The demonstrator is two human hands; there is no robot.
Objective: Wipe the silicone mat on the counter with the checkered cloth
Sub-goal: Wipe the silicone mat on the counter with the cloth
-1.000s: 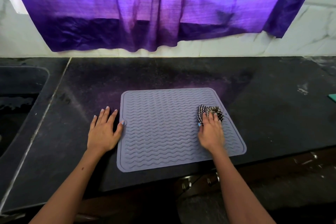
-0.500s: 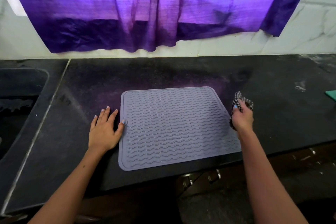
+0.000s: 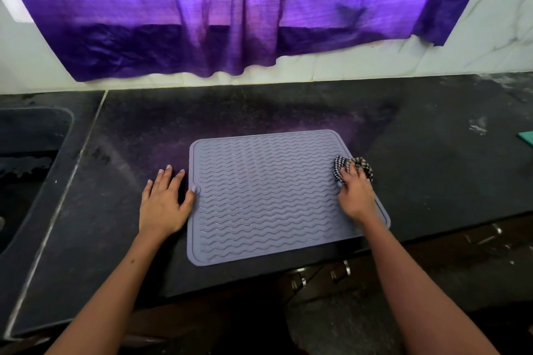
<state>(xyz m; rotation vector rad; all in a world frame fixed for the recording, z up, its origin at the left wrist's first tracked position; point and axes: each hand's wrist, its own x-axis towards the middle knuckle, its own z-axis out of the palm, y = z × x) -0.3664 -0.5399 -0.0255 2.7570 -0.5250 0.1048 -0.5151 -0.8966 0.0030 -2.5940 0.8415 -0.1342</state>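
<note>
**Operator:** Nearest me, my left hand [image 3: 163, 204] lies flat and spread on the counter [image 3: 432, 158], thumb tip on the left edge of the silicone mat [image 3: 259, 199]. It pins that edge and grips nothing.

**Observer:** And the other?

**Operator:** My right hand [image 3: 356, 196] presses the bunched checkered cloth [image 3: 353, 168] onto the mat's right edge, fingers curled over it.

**Observer:** How would you wipe well?

**Operator:** I'd judge long strokes along the wavy ridges, left to right, with steady downward pressure and the left hand anchoring so the mat can't creep.

**Observer:** How does the mat lie?

**Operator:** Flat by the counter's near edge, long axis running left to right, slightly skewed, the right end nearer me. Beyond it, bare counter, then the purple curtain [image 3: 230, 8].
</note>
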